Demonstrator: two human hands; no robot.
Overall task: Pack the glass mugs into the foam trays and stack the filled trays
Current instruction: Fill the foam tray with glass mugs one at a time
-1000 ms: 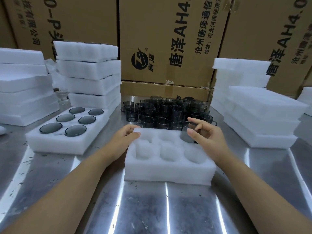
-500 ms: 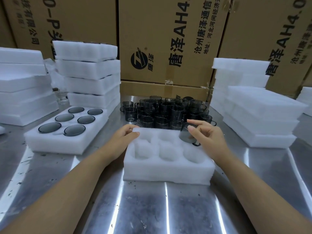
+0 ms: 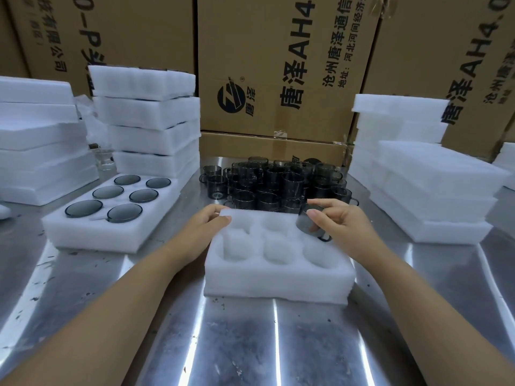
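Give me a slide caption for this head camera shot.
Right hand lowers a dark glass mug toward an empty foam tray steadied by the left hand.

Smoky mug (image 3: 310,222) over foam tray (image 3: 278,277)

Right hand (image 3: 341,227) has lowered the mug (image 3: 309,222) toward the tray (image 3: 278,280).

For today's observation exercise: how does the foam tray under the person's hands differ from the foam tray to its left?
The tray under the hands has all six pockets empty; the left tray has a dark glass mug in each of its six. The left hand rests on the near tray while the right hand brings a mug over it; nobody touches the left tray. Both are white, six-pocket foam on the metal table.
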